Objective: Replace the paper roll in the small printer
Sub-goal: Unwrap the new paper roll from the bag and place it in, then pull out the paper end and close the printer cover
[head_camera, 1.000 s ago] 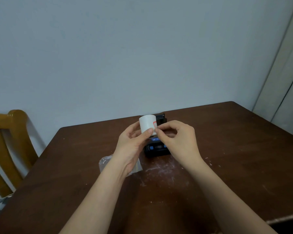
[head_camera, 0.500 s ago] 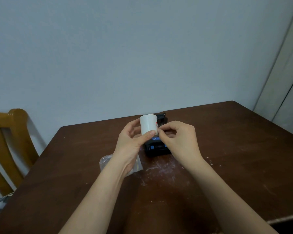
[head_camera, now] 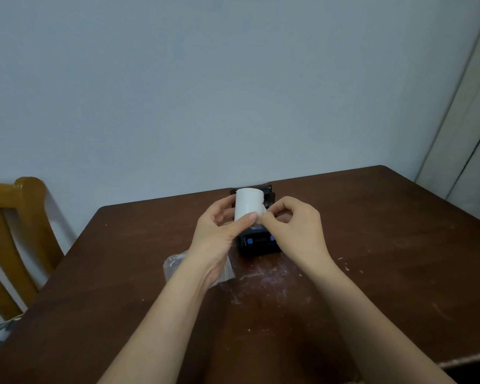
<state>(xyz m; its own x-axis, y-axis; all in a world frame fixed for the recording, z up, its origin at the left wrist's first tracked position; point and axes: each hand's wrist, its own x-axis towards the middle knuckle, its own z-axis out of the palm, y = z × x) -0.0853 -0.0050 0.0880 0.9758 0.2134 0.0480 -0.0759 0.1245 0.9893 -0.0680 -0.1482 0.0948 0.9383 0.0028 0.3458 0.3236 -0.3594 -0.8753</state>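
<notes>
The person is holding the white paper roll (head_camera: 247, 204) up above the small black printer (head_camera: 258, 242), which is sitting on the dark wooden surface (head_camera: 372, 245) toward its far edge. The left hand (head_camera: 219, 234) is wrapping round the roll, thumb pressed on the near face and the other fingers behind. The right hand (head_camera: 294, 225) is pinching at the roll's right edge, just where a small red mark is showing, so that grip is narrow and closing on what looks like the loose end or sealing tab.

Compared with a second ago, very little is shifting: the roll is sitting a touch higher and more upright in the left hand, and the right fingertips are staying at the same spot on the edge. To my eye that means the person is still picking at the tab and not yet freeing the paper's end. The printer's lid appears to be standing open behind the roll, so the loading step seems to be waiting on this.

A crumpled clear plastic bag (head_camera: 175, 266) is lying on the surface near the left wrist, and a wooden chair (head_camera: 14, 231) is standing at the left.
</notes>
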